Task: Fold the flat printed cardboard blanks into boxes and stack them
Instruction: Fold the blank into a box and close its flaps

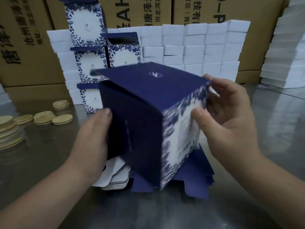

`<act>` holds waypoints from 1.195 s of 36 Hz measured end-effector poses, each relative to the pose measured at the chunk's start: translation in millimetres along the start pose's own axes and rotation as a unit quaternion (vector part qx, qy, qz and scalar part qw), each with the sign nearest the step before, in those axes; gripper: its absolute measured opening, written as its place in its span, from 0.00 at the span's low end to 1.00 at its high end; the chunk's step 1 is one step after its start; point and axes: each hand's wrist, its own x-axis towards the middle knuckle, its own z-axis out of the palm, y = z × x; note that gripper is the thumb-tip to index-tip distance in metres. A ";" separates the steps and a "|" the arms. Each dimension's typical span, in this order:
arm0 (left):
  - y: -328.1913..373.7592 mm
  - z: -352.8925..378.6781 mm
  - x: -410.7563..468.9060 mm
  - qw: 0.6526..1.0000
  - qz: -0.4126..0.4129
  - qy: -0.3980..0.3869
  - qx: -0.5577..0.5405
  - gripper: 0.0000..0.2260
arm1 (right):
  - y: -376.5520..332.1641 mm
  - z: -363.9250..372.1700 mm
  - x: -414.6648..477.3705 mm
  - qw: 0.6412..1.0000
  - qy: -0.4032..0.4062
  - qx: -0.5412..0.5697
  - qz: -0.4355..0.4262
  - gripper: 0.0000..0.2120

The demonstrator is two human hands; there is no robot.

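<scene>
We curl the fingers (212,83) of our right hand (231,123) over the top right edge of the box (145,113) and press the thumb on its blue-and-white printed face, so this hand pinches that corner. Our left hand (94,134) grips the opposite, dark blue side. The thumb lies on the panel, and we cannot see the other fingers behind it. The box is blurred and tilted, held between both hands with its dark blue flap across the top. It hangs just above a pile of flat blanks (198,182) lying on the steel worktop (148,212). Just left of that pile lies a lower pile of white card pieces (117,177) with rounded corners. Behind the box we see folded boxes (89,66) stacked in a column, with one more beside it. Piles of tan round discs (62,119) lie to the left. A wall of white packs (198,47) rises at the back, in front of brown cartons (24,47)
</scene>
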 end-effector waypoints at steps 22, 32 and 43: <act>15.6 -5.2 1.0 0.974 0.010 -0.171 0.147 0.35 | 15.7 4.4 -0.9 0.951 -0.085 0.048 0.292 0.18; 11.9 -2.8 -1.0 0.952 0.000 -0.143 0.272 0.31 | 16.2 4.2 -1.1 0.959 -0.032 -0.026 0.282 0.31; 22.1 -10.2 7.2 0.983 0.057 0.023 0.175 0.29 | 34.4 1.9 -9.0 0.978 0.005 -0.036 0.208 0.19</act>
